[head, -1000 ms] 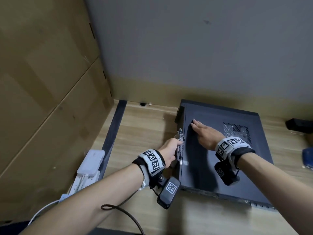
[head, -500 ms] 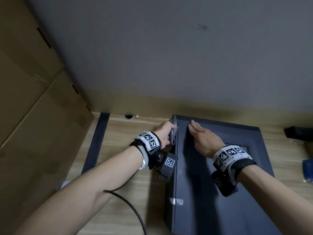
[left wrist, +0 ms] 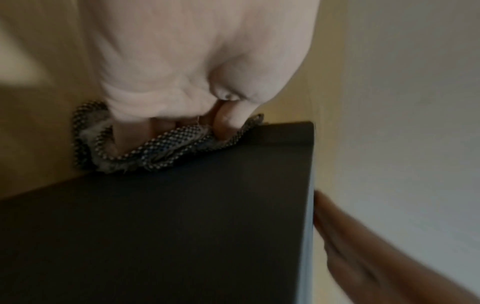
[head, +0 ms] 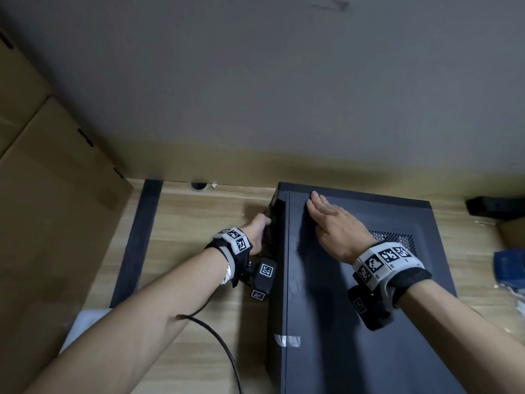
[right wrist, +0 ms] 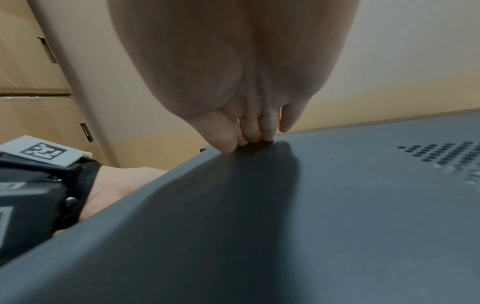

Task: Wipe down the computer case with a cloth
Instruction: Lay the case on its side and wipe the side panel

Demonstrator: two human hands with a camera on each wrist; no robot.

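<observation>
A black computer case (head: 355, 322) lies flat on a wooden desk. My left hand (head: 260, 228) grips a bunched black-and-white checked cloth (left wrist: 166, 148) and presses it against the case's left side wall (left wrist: 182, 226), near its far corner. In the head view the cloth (head: 267, 236) shows only as a dark patch beside the hand. My right hand (head: 332, 223) lies flat on the case's top panel (right wrist: 337, 216) near the far left edge, its straight fingers (right wrist: 249, 131) touching the panel.
A vent grille (head: 397, 238) is in the top panel right of my right hand. Cardboard boxes (head: 42, 194) stand at the left and a grey wall (head: 284, 81) behind. A black cable (head: 221, 345) trails from my left wrist. A blue object (head: 510, 268) lies at the right.
My left hand has slid the cloth along the case's left side toward the far corner, then lower down the side wall. The right hand has shifted a little farther along the top.
</observation>
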